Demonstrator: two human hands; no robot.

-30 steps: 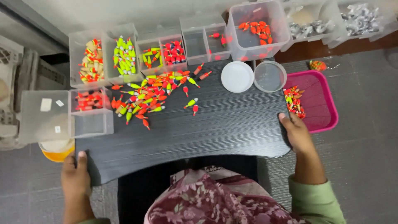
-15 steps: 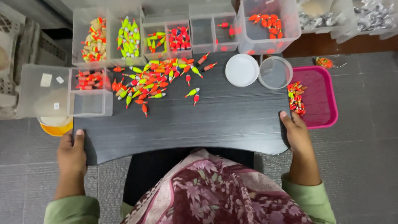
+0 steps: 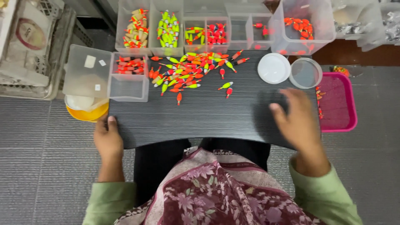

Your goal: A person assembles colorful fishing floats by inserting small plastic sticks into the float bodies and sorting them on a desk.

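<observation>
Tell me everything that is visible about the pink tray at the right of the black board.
The pink tray is a shallow rectangular dish with a raised rim, and it looks like plastic. It lies flat on the grey floor, right beside the right edge of the black board. A few small orange and yellow floats lie along its left side; the rest of its bottom shows bare. The right hand hovers over the board and covers the tray's lower left corner. Whether it touches the tray cannot be told.

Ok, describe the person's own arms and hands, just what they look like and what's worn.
Both hands are bare: no gloves, rings or watch visible on the left hand or the right hand, which is motion-blurred. Each forearm ends in a light green long sleeve with a plain cuff.
</observation>
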